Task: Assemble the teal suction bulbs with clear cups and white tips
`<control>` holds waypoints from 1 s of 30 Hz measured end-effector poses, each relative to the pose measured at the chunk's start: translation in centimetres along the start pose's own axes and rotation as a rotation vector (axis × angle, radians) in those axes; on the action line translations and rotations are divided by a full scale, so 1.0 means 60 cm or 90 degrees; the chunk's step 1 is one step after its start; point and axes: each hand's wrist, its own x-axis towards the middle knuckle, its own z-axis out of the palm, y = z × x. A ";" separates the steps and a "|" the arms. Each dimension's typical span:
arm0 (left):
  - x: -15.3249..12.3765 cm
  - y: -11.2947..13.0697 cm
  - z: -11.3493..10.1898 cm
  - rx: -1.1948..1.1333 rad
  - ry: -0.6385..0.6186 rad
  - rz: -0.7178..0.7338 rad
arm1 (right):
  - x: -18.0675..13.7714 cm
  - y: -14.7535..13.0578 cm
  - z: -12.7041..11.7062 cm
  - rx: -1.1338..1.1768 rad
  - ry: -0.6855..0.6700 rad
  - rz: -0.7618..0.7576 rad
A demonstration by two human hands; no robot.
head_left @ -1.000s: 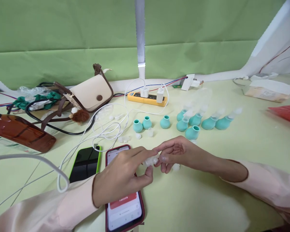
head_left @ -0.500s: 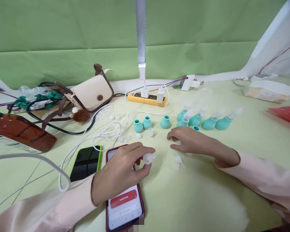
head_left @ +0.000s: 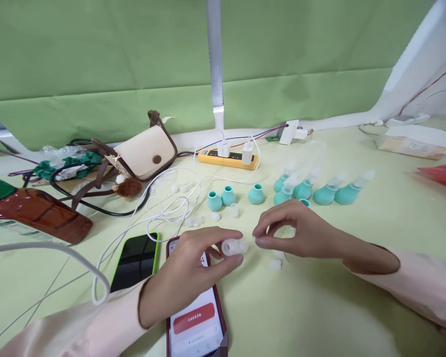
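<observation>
My left hand (head_left: 189, 267) is above a lit phone in a dark red case (head_left: 196, 332) and holds a small translucent plastic tube (head_left: 233, 247) between thumb and fingers, its round opening toward me. Just to its right, my right hand (head_left: 308, 230) has thumb and forefinger pinched together; a tiny whitish bit shows at the tips, too small to name. Small white pieces (head_left: 275, 264) lie below this hand. Behind the hands stand teal rubber bulbs: an open one (head_left: 256, 194) in the middle, and several with clear nozzles, such as the bulb (head_left: 324, 194) at the right.
At the left lie a black phone with a green edge (head_left: 137, 258), a bottle of reddish-brown liquid (head_left: 40, 208) and looped white cables (head_left: 171, 203). A cream handbag (head_left: 144, 152), a yellow power strip (head_left: 208, 157) and a tissue pack (head_left: 412, 143) are farther back.
My right hand has come toward the left one and closed into a pinch. The tube in my left hand has turned so that its opening shows. The view has shifted slightly.
</observation>
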 end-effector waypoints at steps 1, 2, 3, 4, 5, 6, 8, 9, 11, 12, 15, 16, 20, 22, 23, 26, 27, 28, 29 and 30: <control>0.001 0.000 0.001 -0.022 -0.001 -0.018 | -0.003 -0.006 0.003 0.111 0.017 0.035; 0.001 0.000 0.003 -0.042 0.000 -0.032 | -0.005 -0.011 0.007 0.215 0.026 0.074; 0.001 0.000 0.004 -0.055 0.001 -0.040 | -0.006 -0.013 0.011 0.294 0.026 0.108; 0.001 0.000 0.005 -0.061 0.003 -0.046 | -0.007 -0.014 0.016 0.355 0.023 0.132; 0.000 0.000 0.007 -0.059 0.005 -0.050 | -0.007 -0.014 0.021 0.396 0.020 0.145; -0.001 0.000 0.007 -0.054 0.008 -0.049 | -0.006 -0.013 0.026 0.420 0.022 0.149; -0.002 0.000 0.009 -0.044 0.013 -0.044 | -0.005 -0.010 0.035 0.423 0.041 0.147; -0.002 0.000 0.009 -0.043 0.011 -0.042 | -0.005 -0.009 0.039 0.409 0.053 0.146; -0.002 0.000 0.011 -0.051 -0.001 -0.044 | -0.007 -0.008 0.046 0.367 0.068 0.139; -0.002 0.000 0.012 -0.059 -0.011 -0.049 | -0.008 -0.007 0.049 0.339 0.070 0.126; -0.002 -0.003 0.015 -0.081 -0.022 -0.064 | -0.010 -0.005 0.055 0.279 0.079 0.072; -0.002 -0.004 0.016 -0.086 -0.021 -0.067 | -0.010 -0.005 0.055 0.281 0.081 0.064; -0.002 -0.003 0.015 -0.080 0.018 -0.088 | -0.009 -0.005 0.051 0.320 0.082 0.080; -0.002 0.000 0.015 -0.078 0.028 -0.102 | -0.010 -0.006 0.047 0.296 0.098 0.068; -0.001 0.001 0.015 -0.085 0.027 -0.105 | -0.011 -0.007 0.046 0.273 0.104 0.054; -0.001 0.001 0.018 -0.112 0.024 -0.094 | -0.014 -0.008 0.045 0.205 0.104 0.011; -0.001 0.000 0.019 -0.114 0.025 -0.089 | -0.015 -0.008 0.046 0.187 0.100 0.001; -0.002 0.000 0.020 -0.113 0.026 -0.086 | -0.016 -0.008 0.047 0.170 0.096 -0.007; -0.003 -0.001 0.021 -0.111 0.027 -0.082 | -0.016 -0.007 0.047 0.157 0.095 -0.013; -0.004 -0.002 0.022 -0.107 0.030 -0.075 | -0.016 -0.007 0.047 0.152 0.094 -0.014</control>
